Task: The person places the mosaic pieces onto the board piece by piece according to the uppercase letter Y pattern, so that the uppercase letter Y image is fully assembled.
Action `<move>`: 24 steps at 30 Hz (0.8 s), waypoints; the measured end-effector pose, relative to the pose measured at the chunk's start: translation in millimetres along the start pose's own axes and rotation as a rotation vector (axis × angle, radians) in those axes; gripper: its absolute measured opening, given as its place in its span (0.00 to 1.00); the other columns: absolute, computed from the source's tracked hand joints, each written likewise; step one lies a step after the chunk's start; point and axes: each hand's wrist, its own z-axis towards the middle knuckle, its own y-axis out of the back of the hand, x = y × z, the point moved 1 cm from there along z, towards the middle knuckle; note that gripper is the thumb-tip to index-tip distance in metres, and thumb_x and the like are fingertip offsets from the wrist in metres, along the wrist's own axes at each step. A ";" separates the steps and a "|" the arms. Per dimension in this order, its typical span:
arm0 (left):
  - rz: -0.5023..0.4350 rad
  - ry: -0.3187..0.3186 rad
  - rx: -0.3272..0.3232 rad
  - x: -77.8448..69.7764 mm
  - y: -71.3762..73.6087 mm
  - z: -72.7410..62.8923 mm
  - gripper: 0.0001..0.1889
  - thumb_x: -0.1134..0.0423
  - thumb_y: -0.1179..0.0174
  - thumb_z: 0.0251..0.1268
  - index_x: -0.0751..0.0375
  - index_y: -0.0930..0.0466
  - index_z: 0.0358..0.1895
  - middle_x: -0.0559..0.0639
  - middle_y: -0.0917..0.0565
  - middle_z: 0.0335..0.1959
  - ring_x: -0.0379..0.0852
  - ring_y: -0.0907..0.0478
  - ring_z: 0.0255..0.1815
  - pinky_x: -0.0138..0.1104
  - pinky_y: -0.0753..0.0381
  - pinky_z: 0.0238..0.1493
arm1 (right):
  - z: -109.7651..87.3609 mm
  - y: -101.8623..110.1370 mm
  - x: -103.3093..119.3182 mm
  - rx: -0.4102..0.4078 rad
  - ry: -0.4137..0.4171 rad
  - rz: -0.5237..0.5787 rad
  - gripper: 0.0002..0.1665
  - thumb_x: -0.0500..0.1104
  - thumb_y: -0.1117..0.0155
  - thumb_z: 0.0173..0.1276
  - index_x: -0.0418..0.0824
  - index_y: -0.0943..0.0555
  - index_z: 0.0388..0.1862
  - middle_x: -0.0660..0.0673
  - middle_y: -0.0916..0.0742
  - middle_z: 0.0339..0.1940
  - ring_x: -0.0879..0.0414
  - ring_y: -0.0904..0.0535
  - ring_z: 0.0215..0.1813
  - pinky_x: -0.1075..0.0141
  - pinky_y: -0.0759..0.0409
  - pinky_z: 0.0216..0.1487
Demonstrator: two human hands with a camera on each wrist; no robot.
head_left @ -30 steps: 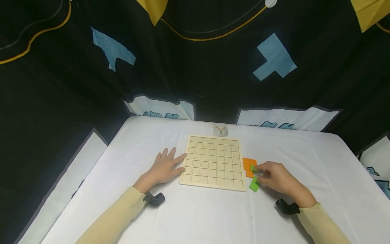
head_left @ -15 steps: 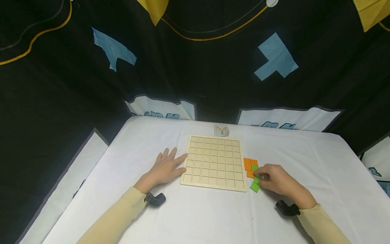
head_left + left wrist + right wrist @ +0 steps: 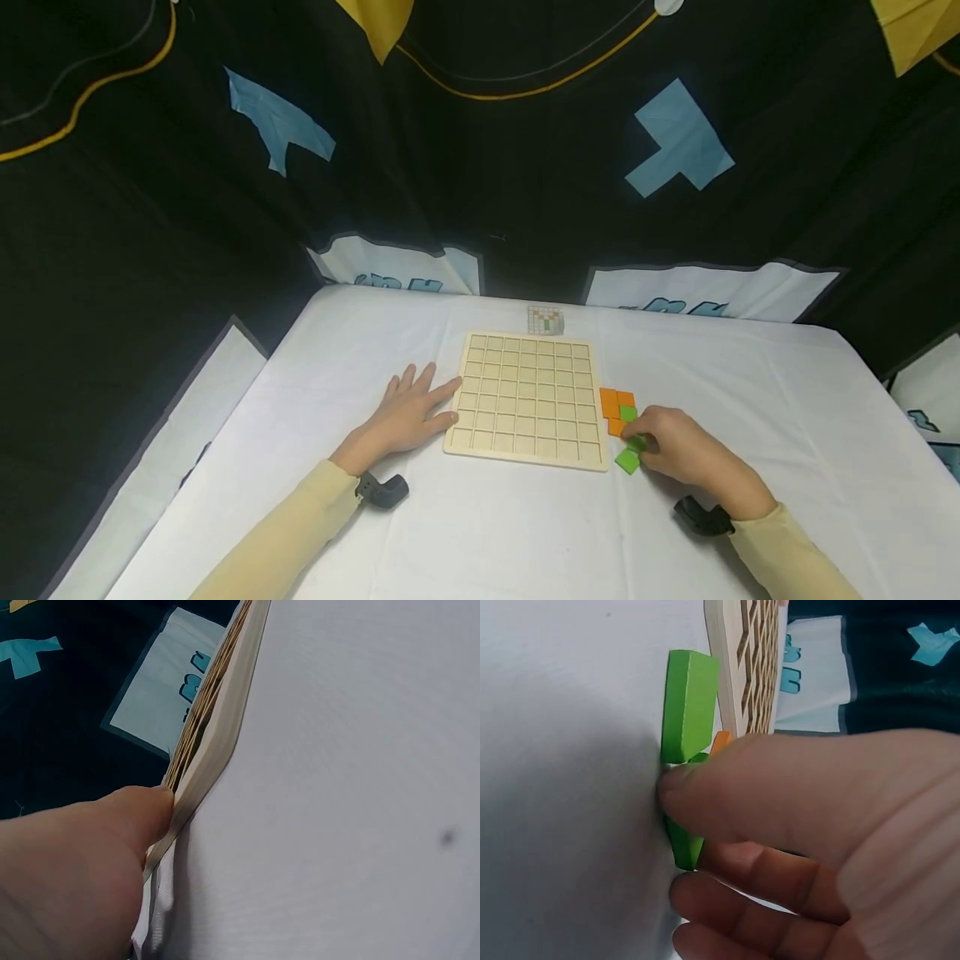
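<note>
Wooden grid board (image 3: 527, 400) toward table's (image 3: 525, 533) far edge; left hand (image 3: 403, 417), fingers spread, touches it; right hand (image 3: 681, 447) pinches green tile (image 3: 685, 845).

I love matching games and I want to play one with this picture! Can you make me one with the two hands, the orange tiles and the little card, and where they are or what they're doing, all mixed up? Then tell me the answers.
Things:
1. Left hand
2. Right hand
3. Orange tiles
4. Small patterned card

Places and doings:
A. Clustered beside the right edge of the board
B. Beyond the board's far edge
C. Gripping a green tile
D. Touching the board's left edge

Right pairs: 1-D, 2-C, 3-A, 4-B.
</note>
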 end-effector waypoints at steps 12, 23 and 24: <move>0.010 0.000 -0.004 0.1 1.1 0.8 0.33 0.42 0.50 0.76 0.46 0.39 0.80 0.70 0.49 0.82 0.78 0.60 0.82 0.70 0.59 0.78 | 3.4 -1.5 0.5 -0.006 -0.017 -0.013 0.15 0.28 0.26 0.52 0.39 0.11 0.39 0.50 0.13 0.34 0.60 0.25 0.35 0.65 0.19 0.38; 0.004 -0.003 -0.002 0.8 -0.7 1.1 0.33 0.41 0.50 0.76 0.46 0.39 0.80 0.70 0.49 0.82 0.78 0.60 0.82 0.71 0.59 0.78 | 7.2 6.4 0.1 -0.064 -0.001 0.033 0.14 0.29 0.28 0.52 0.39 0.11 0.38 0.51 0.15 0.32 0.58 0.27 0.34 0.69 0.25 0.34; 0.002 -0.004 -0.004 0.9 -0.6 0.9 0.33 0.42 0.50 0.76 0.46 0.39 0.80 0.71 0.49 0.82 0.78 0.60 0.82 0.71 0.59 0.78 | 8.2 7.1 0.7 -0.079 0.015 0.030 0.14 0.29 0.29 0.52 0.40 0.11 0.38 0.51 0.15 0.32 0.58 0.26 0.34 0.70 0.25 0.35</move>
